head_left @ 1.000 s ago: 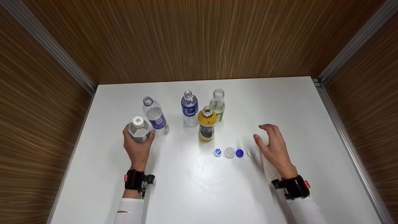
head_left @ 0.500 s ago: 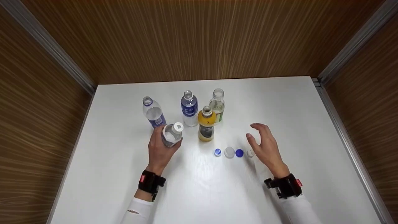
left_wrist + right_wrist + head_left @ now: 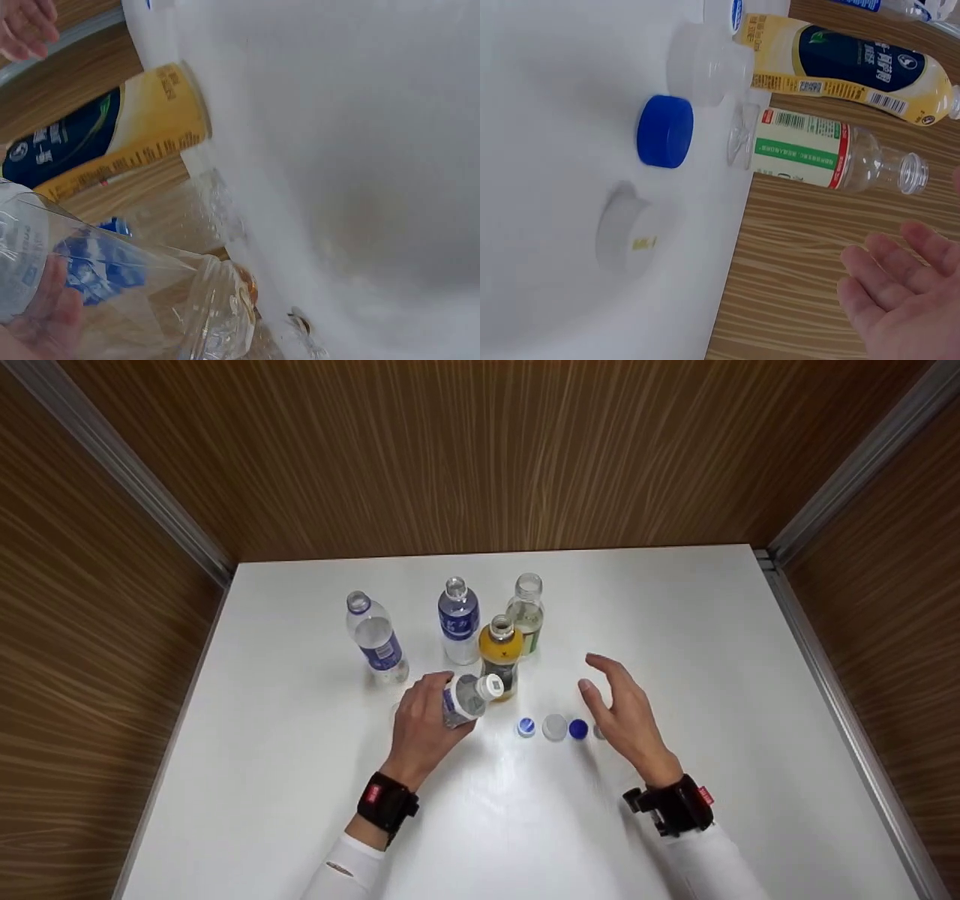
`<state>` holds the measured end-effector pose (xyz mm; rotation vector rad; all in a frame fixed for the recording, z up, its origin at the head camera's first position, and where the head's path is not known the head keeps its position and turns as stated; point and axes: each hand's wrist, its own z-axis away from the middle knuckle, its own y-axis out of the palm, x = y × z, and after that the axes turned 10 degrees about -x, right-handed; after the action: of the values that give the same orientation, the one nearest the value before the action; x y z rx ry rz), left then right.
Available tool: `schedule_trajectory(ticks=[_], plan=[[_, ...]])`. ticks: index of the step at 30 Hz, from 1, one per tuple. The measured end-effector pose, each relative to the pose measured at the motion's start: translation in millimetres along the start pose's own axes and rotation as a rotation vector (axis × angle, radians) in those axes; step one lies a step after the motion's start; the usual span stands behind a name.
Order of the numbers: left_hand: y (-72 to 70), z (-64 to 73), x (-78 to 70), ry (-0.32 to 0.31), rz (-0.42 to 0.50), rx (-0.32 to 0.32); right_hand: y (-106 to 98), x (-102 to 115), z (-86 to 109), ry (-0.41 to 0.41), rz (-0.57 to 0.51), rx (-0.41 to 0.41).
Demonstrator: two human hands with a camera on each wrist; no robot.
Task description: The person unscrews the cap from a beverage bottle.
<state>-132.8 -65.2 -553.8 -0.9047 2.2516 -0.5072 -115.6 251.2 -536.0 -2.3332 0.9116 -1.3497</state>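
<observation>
My left hand grips a clear plastic bottle with a white cap, its top leaning to the right and overlapping a yellow bottle in the head view. In the left wrist view, fingers wrap the held bottle's clear body. My right hand hovers with thumb and fingers apart, holding nothing. Loose caps lie in a row by it: a blue-and-white one, a large translucent one, a dark blue one and a white one, partly hidden by this hand in the head view.
Uncapped bottles stand on the white table: a blue-labelled one and a green-labelled one behind the yellow bottle, and a purple-blue-labelled one farther left. Wood-grain panels enclose the back and sides.
My left hand has carried the capped bottle rightward from beside the left bottle, tilting it over to the right. My right hand has moved left, over the row's right end.
</observation>
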Motion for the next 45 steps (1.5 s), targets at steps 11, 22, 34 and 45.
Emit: schedule_trajectory(ticks=[11, 22, 34, 45], plan=[[15.9, 7.3, -15.8, 0.039, -0.052, 0.118, 10, 21, -0.1, 0.028, -0.036, 0.033], [27.9, 7.0, -27.5, 0.092, -0.119, 0.209, 22, 32, -0.5, -0.104, -0.101, -0.022], [35.2, 3.0, -35.7, 0.082, -0.145, 0.263, 26, 43, -2.6, -0.044, -0.058, 0.01], [36.3, -2.5, -42.4, 0.056, -0.101, 0.318, 28, 42, -2.7, -0.067, -0.069, -0.025]])
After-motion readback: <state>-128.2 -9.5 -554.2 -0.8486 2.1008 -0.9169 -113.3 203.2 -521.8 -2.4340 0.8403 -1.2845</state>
